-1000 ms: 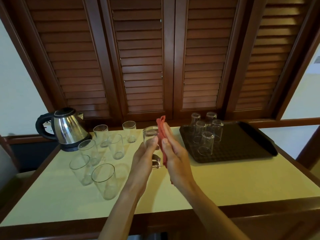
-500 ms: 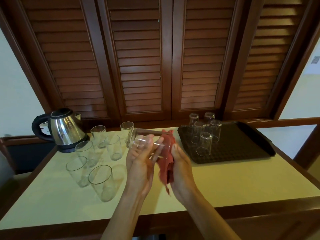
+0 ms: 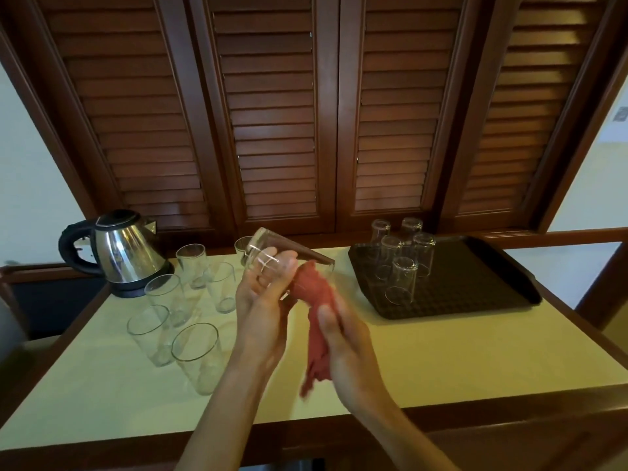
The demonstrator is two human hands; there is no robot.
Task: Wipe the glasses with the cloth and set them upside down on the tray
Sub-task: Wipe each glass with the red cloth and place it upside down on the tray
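Observation:
My left hand (image 3: pixel 263 300) grips a clear glass (image 3: pixel 268 251) that lies on its side above the table, base to the left and mouth to the right. My right hand (image 3: pixel 343 338) holds a red cloth (image 3: pixel 314 300), and the cloth's upper end is pushed into the mouth of the glass. Several clear glasses (image 3: pixel 193 355) stand upright on the left half of the table. Several more glasses (image 3: pixel 402 280) stand upside down on the dark tray (image 3: pixel 475 283) at the right.
A steel electric kettle (image 3: pixel 125 249) with a black handle stands at the table's back left. The pale table top (image 3: pixel 441 355) has a wooden rim. Dark louvred shutters (image 3: pixel 272 113) close off the back.
The glass has turned from upright to lying on its side. The cloth has moved from the glass's outer wall to its mouth, and both hands have shifted slightly lower.

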